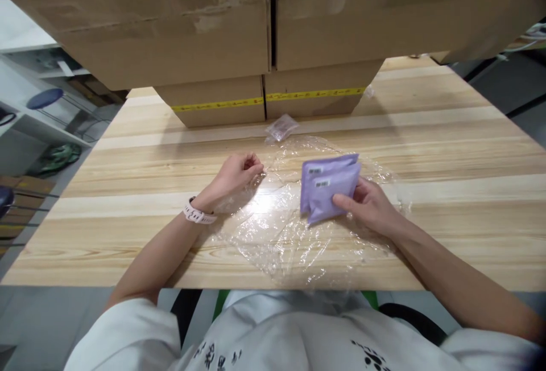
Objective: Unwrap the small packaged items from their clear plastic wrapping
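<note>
In my right hand (371, 203) are two flat purple pouches (330, 192), one overlapping the other, each with a small white barcode label. My thumb lies on the front pouch and the fingers are behind. Below them a crumpled sheet of clear plastic film (281, 240) spreads over the table. My left hand (241, 174) is closed at the film's left edge, thumb and index finger pinched together where the film meets them. A pale wristband (198, 213) is on that wrist. Beyond the film lies a small clear packet (282, 127), its contents unclear.
Large cardboard boxes (170, 24) are stacked at the back of the wooden table (106, 223), the upper ones overhanging towards me. Yellow tape (217, 104) crosses the lower boxes. A blue stool (45, 98) and shelves stand beyond the left side.
</note>
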`<state>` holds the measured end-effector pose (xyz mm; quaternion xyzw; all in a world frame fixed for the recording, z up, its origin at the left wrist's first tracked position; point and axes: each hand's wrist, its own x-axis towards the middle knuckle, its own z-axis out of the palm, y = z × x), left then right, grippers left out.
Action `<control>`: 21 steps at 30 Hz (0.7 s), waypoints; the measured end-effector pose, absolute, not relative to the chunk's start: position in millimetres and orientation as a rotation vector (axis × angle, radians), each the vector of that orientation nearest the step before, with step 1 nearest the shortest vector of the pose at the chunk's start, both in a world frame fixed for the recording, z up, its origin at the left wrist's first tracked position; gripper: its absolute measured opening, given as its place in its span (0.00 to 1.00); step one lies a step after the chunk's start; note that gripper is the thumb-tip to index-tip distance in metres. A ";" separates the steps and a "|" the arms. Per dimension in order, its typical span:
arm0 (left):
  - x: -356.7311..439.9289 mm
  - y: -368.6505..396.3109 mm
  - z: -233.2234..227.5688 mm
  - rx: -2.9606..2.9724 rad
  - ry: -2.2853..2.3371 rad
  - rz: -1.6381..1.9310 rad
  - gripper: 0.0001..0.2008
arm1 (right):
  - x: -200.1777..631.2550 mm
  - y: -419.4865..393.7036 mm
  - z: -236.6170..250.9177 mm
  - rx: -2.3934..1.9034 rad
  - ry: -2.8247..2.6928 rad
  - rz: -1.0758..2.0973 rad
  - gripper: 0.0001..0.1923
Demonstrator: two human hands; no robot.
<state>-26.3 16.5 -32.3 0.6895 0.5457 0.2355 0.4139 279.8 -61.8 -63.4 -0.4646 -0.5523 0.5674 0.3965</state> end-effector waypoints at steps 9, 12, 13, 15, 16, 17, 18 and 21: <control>-34.3 29.3 -21.0 1.345 1.509 0.877 0.08 | 269.0 -69.0 -71.4 -1.140 -1.702 1.560 0.17; -39.1 33.6 -20.4 1.337 1.547 0.864 0.08 | 270.7 -68.9 -71.8 -1.142 -1.713 1.552 0.17; -41.0 35.0 -21.7 1.339 1.552 0.875 0.08 | 271.0 -69.1 -71.6 -1.138 -1.719 1.551 0.17; -46.2 38.2 -25.7 1.327 1.548 0.902 0.06 | 271.2 -69.5 -71.4 -1.134 -1.729 1.553 0.17; -49.5 39.9 -28.0 1.312 1.549 0.910 0.06 | 271.2 -69.7 -71.4 -1.134 -1.733 1.552 0.17; -53.0 41.7 -30.0 1.299 1.556 0.910 0.05 | 271.1 -69.8 -71.5 -1.136 -1.738 1.550 0.17; -56.5 43.6 -31.3 1.296 1.574 0.908 0.05 | 271.0 -69.8 -71.6 -1.138 -1.744 1.547 0.17; -61.8 50.1 -28.8 1.422 1.701 0.933 0.03 | 270.4 -69.5 -71.2 -1.135 -1.766 1.534 0.17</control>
